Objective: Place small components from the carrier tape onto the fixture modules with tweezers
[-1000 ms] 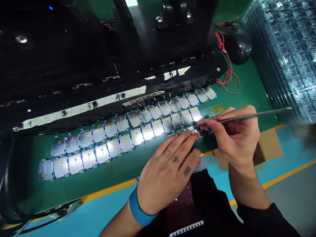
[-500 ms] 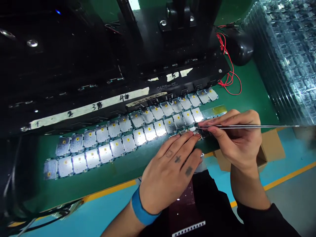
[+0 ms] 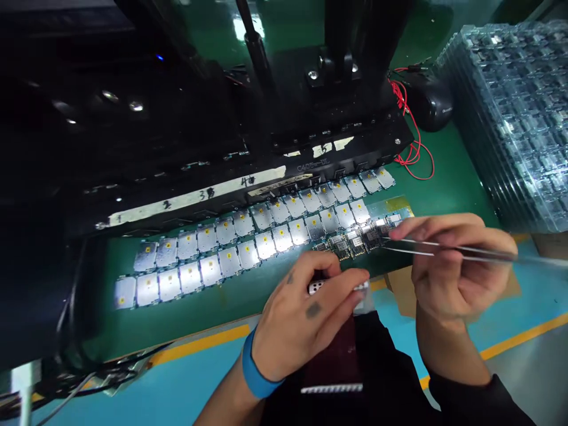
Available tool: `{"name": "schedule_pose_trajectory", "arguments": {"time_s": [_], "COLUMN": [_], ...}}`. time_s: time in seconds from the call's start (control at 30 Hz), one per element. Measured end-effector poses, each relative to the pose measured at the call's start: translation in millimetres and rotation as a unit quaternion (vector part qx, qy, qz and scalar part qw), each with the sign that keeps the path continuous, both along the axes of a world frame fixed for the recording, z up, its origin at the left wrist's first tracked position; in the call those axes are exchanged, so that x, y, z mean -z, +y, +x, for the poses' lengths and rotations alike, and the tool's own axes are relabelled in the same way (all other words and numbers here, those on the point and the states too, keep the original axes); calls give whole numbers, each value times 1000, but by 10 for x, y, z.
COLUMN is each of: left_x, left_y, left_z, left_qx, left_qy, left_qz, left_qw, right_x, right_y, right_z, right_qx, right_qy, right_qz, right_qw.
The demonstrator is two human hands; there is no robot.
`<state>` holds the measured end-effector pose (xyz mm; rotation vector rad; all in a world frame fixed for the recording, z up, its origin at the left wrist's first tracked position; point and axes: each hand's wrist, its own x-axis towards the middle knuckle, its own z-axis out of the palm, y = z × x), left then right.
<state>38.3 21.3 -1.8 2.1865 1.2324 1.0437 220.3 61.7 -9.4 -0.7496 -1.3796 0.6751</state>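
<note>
Right hand (image 3: 448, 275) holds steel tweezers (image 3: 448, 249), long axis left-right, tips spread, just right of bare circuit boards (image 3: 355, 244); left hand (image 3: 302, 319) near them, grip on white piece (image 3: 316, 288) unclear.

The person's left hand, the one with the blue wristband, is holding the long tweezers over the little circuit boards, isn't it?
Not quite: the head view shows the tweezers in the right hand, not the left hand. The left hand does wear the blue wristband, and the tweezers are over the little circuit boards.
</note>
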Motion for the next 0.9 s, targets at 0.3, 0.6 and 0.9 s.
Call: {"name": "schedule_pose_trajectory", "arguments": {"time_s": [0.3, 0.6, 0.9], "left_x": [107, 85, 49], "left_y": [-40, -28, -21], "left_z": [-60, -57, -70], "left_qx": [-21, -92, -80], "left_qy": [-224, -235, -196], "left_qz": [-89, -128, -129], "left_qw": [970, 959, 969], "right_x": [-55, -78, -126], "right_y": [-246, -182, -191], "right_z": [-40, -44, -15], "right_qx": [-156, -151, -103], "right_qy": [-132, -196, -226], "right_qz": [-140, -195, -152], "right_qw": [969, 949, 957]}}
